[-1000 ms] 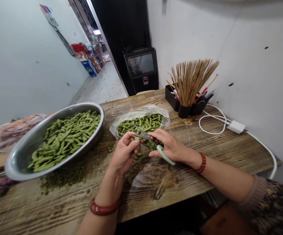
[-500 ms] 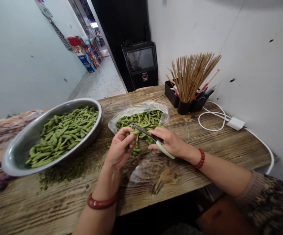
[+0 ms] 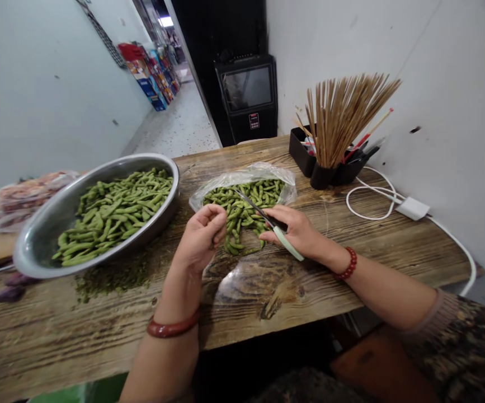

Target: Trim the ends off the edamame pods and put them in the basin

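Note:
My right hand (image 3: 295, 228) grips a pair of scissors (image 3: 286, 242) with pale green handles, their dark blades pointing up and left over the bean pods. Left of it, my left hand (image 3: 202, 232) is closed with the fingers curled in. Whatever it may hold is hidden. Just beyond both hands lies an open clear plastic bag (image 3: 236, 177) with green edamame pods (image 3: 263, 193) spilling from its near side onto the wooden table. To the left stands a large metal basin (image 3: 32, 258) heaped with more pods (image 3: 116, 215).
Small green trimmings (image 3: 112, 280) lie under the basin's near side. Packed bags (image 3: 32, 198) sit at the far left. A black holder (image 3: 303, 151) with wooden skewers (image 3: 343, 120) stands at the back right, beside a white cable and adapter (image 3: 412, 208) near the wall.
My left hand has drawn back slightly from the blades, and the pod seen in its fingers no longer shows. The scissors remain in my right hand. The view has shifted a little.

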`<move>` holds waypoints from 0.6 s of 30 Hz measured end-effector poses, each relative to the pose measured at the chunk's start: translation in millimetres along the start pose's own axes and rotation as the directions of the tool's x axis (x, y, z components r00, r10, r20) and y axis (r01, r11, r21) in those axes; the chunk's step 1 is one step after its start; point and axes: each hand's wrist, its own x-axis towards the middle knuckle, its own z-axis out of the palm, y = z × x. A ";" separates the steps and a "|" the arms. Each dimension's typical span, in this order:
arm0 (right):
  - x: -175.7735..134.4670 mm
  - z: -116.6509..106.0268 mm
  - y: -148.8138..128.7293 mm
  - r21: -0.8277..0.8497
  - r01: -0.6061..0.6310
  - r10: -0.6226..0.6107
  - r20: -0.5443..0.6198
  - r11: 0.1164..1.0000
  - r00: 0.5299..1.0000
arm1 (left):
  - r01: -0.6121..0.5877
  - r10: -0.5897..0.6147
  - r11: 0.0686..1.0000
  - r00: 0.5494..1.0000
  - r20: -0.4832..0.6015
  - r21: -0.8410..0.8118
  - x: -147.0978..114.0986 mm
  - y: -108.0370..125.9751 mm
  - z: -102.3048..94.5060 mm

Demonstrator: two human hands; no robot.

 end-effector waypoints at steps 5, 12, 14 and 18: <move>0.5 -0.4 1.1 -0.003 0.008 -0.008 -0.007 1.000 1.000 | -0.196 0.078 0.747 0.975 0.210 0.635 -1.3 1.1 -4.0; 2.5 -1.8 0.0 -0.023 0.001 0.000 0.021 1.000 1.000 | -0.409 0.058 0.543 0.890 0.453 0.734 -0.1 -10.7 1.2; 2.7 -1.7 -0.2 -0.021 0.005 -0.005 0.011 1.000 1.000 | -0.416 0.047 0.511 0.887 0.459 0.752 -0.2 -14.7 1.7; 1.9 -1.1 0.3 -0.017 0.002 -0.002 0.014 1.000 1.000 | -0.407 -0.004 0.450 0.889 0.458 0.795 0.0 -18.9 2.0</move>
